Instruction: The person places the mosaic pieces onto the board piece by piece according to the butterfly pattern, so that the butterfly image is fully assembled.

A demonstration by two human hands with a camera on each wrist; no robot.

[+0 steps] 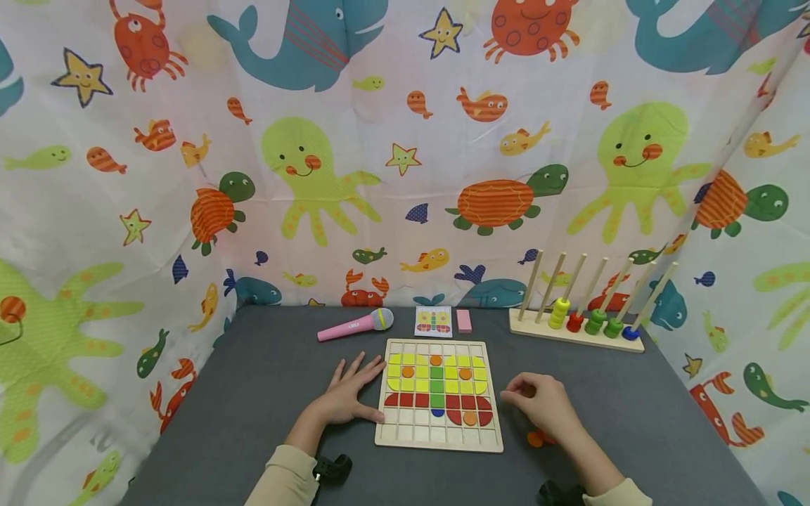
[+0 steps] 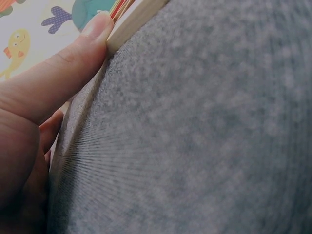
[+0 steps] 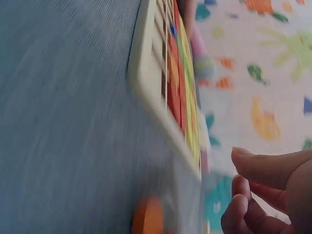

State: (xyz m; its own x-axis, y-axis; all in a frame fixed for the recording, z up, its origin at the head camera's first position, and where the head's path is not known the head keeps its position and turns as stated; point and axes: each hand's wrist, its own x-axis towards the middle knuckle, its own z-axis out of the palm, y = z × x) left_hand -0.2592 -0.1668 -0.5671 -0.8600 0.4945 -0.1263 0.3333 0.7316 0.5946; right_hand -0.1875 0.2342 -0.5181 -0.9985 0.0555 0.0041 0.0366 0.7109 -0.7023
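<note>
A wooden grid board [image 1: 439, 445] lies on the table, its squares partly filled with yellow, green, red, orange and blue tiles in a butterfly-like pattern. At its left edge, my left hand [image 1: 344, 395] rests with spread fingers. The left thumb [image 2: 73, 63] touches the board's side in the left wrist view. My right hand [image 1: 545, 402] hovers right of the board, fingers loosely curled; in the right wrist view thumb [image 3: 265, 168] and fingers show no piece between them. Beneath this hand lie orange tiles [image 1: 535, 438] and a partly hidden red tile.
Behind the board are a pink toy microphone [image 1: 348, 327], a picture card [image 1: 433, 321] and a pink block [image 1: 464, 321]. A wooden peg stand [image 1: 576, 336] with coloured rings is at the back right. A sea-animal curtain [image 1: 392, 211] hangs beyond the grey table [image 1: 253, 393].
</note>
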